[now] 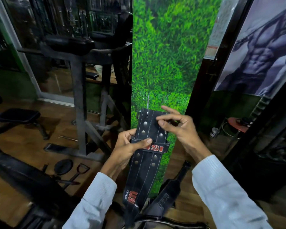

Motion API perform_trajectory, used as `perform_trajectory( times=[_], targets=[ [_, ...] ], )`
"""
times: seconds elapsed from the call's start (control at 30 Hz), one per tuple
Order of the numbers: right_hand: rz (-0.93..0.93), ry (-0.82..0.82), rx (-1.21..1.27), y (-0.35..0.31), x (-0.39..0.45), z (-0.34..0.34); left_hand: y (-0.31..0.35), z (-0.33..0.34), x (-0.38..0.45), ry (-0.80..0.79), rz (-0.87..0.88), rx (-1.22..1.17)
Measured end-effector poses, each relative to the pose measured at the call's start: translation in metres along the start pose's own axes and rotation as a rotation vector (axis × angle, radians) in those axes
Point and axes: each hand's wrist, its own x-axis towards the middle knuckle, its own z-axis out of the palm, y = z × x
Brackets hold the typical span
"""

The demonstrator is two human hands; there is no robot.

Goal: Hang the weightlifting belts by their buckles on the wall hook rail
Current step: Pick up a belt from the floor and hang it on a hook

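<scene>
Red block letters "USI" on black leather keeper loop (155,148) across black stitched leather weightlifting belt (147,164); first letter partly hidden under left thumb. Lower on same belt: red "USI" logo (133,196) running lengthwise, small white "UNIVERSAL" beside it, hard to read. Second black leather belt (169,190) at lower right: faint embossed lettering, unreadable. Paper sheet (216,30) on dark door frame: print too blurred to read.

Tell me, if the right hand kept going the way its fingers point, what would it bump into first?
The right hand points left across the top of the black belt, where its fingertips already seem to meet the buckle end. Going on, it would likely slide over the belt toward the thin metal hook, though depth is hard to judge.
</scene>
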Motion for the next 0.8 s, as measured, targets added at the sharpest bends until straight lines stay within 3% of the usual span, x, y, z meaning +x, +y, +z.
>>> perform_trajectory(
  times=[0.1, 0.17, 0.23, 0.3, 0.4, 0.5, 0.57, 0.63, 0.7, 0.77, 0.8],
  targets=[
    [0.064, 0.093, 0.187, -0.032, 0.014, -0.003, -0.001, -0.001, -0.003, -0.019, 0.000, 0.011],
    [0.162, 0.021, -0.134, -0.050, 0.034, -0.003, -0.001, 0.001, -0.004, -0.044, -0.004, 0.010],
    [0.254, -0.200, -0.451, -0.062, 0.050, 0.003, -0.001, 0.004, -0.005, -0.063, 0.000, 0.011],
    [0.164, -0.321, -0.436, -0.065, 0.058, 0.009, -0.001, 0.004, -0.005, -0.068, 0.001, 0.006],
    [-0.098, -0.276, -0.317, -0.065, 0.046, 0.019, 0.001, -0.001, -0.006, -0.041, 0.015, -0.014],
    [-0.342, -0.185, -0.760, -0.042, 0.010, 0.032, 0.002, -0.009, -0.003, -0.020, 0.033, -0.057],
    [-0.413, -0.218, -0.947, -0.028, -0.007, 0.035, 0.001, -0.011, -0.001, -0.023, 0.046, -0.059],
    [-0.400, -0.181, -0.855, -0.026, -0.011, 0.033, -0.002, -0.007, -0.003, -0.034, 0.024, -0.074],
    [-0.278, -0.032, -0.558, -0.031, -0.009, 0.030, -0.006, -0.005, -0.003, -0.042, 0.008, -0.084],
    [-0.085, 0.239, -0.372, -0.032, -0.002, 0.025, -0.004, -0.003, 0.000, -0.045, 0.008, -0.075],
    [0.098, 0.307, -0.332, -0.027, 0.004, 0.016, -0.003, -0.002, 0.001, -0.048, 0.008, -0.072]
  ],
)
